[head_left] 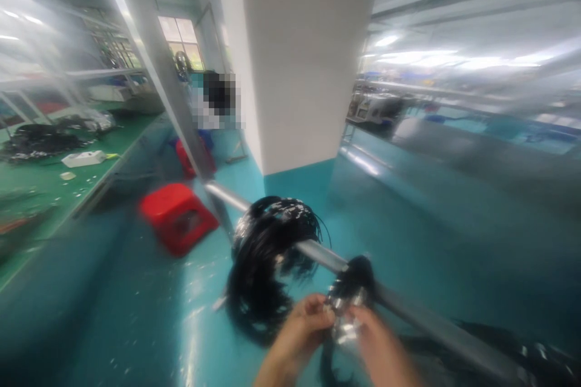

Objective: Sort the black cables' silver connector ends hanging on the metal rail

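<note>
My left hand is closed, its thumb and fingers pinched at the edge of a small bundle of black cables looped over a metal rail. A shiny silvery part of this bundle sits between my hands; whether it is metal ends or plastic wrap is too blurred to tell. My right hand is closed on the other side of the same bundle, blurred, with its fingertips partly hidden. Just beyond my left hand, a big coil of black cables with pale bits hangs on the rail.
The metal rail runs from a slanted post to the lower right, where more dark cables lie. A red stool stands left, beside a green workbench. A white pillar rises ahead; a person sits behind the post.
</note>
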Tool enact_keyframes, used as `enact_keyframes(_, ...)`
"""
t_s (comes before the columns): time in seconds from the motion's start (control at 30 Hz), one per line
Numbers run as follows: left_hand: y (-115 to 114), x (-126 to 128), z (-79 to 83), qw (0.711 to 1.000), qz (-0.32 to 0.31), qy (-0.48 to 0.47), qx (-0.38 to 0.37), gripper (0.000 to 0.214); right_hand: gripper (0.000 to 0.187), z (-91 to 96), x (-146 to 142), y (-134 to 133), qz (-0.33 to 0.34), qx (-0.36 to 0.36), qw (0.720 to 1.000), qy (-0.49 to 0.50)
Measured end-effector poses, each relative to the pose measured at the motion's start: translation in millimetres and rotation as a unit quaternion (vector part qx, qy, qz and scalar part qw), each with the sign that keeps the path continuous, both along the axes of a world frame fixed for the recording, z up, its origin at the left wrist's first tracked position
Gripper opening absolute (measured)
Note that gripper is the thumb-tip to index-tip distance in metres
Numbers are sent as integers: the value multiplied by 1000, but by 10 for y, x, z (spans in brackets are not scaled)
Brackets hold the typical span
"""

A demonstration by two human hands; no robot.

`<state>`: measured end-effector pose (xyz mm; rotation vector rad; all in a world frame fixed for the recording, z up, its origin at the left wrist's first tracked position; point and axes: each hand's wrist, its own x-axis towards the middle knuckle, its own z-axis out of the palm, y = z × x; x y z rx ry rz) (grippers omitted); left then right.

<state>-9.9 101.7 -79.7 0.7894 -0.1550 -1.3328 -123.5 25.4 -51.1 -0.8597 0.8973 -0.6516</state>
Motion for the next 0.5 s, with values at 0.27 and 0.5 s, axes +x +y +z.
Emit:
enact_keyframes(0.27, 3, -6, -38, 1000, -25, 0, 4, 22, 25, 149, 56, 17, 29, -20, 998, 47)
enact_keyframes(0.5, 6, 13, -144, 1000, -23, 2, 4, 23, 26, 76, 39, 17, 23, -102, 988, 118)
